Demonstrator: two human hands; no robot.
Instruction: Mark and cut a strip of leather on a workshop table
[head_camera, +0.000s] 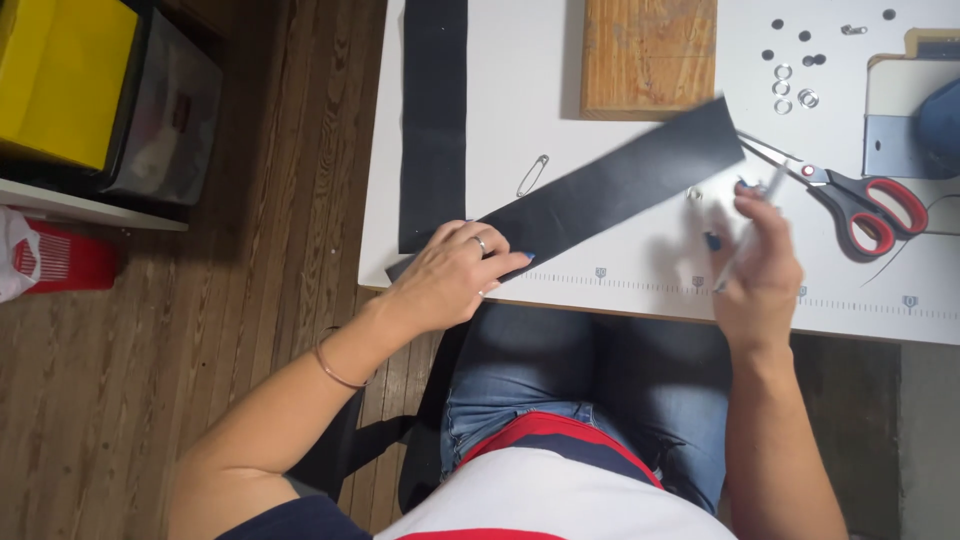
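My left hand (455, 272) presses flat on the near end of a long black fabric strip (625, 180) that runs diagonally across the white table (530, 90). My right hand (758, 262) hovers above the table near the strip's far end, blurred, holding a thin pen-like tool (745, 240). A small metal eyelet (694, 194) lies just beside that hand. Red-handled scissors (850, 200) lie to its right.
A second black strip (433, 120) lies along the table's left edge. A large safety pin (532, 175), a wooden block (648, 55) and several loose eyelets (790, 85) sit farther back. Bins (70, 80) stand on the wooden floor at left.
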